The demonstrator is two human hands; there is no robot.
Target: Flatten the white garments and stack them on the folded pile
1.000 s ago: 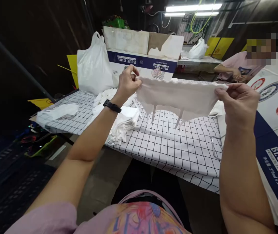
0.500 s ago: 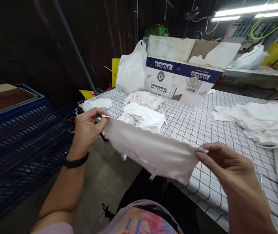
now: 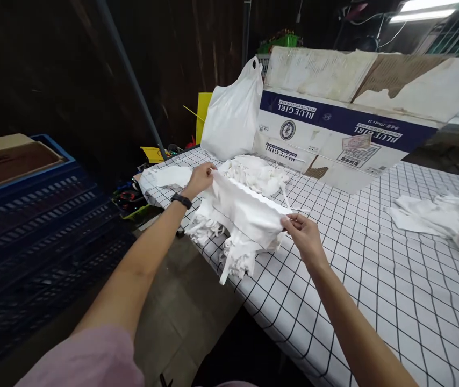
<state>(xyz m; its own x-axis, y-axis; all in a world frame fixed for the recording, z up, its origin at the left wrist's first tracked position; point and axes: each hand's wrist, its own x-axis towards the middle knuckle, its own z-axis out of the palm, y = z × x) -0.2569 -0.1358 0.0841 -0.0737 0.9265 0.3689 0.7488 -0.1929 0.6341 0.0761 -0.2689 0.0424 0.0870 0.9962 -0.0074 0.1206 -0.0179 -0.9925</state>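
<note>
A white cloth garment [image 3: 248, 207] with a scalloped upper edge is stretched between my two hands. My left hand [image 3: 199, 181], wearing a black wristband, pinches its far left corner. At the near right corner, the fingers of my right hand [image 3: 305, 236] are closed on the same edge. The garment lies over a stack of similar white garments [image 3: 239, 263], partly hiding it. A narrow strap hangs from the stack towards the table edge. Just behind is a crumpled white heap [image 3: 253, 171], and a flat white piece [image 3: 169, 176] lies left of it.
The checked tablecloth [image 3: 346, 285] covers the table. At the back stand a white plastic bag [image 3: 231, 121] and a large carton [image 3: 322, 121]. More white cloth [image 3: 447, 220] lies at the right. Blue crates [image 3: 48, 231] stand on the left.
Both hands have moved forward and carried the white garment from above my lap onto the stack on the table. The view has shifted closer to the carton.
</note>
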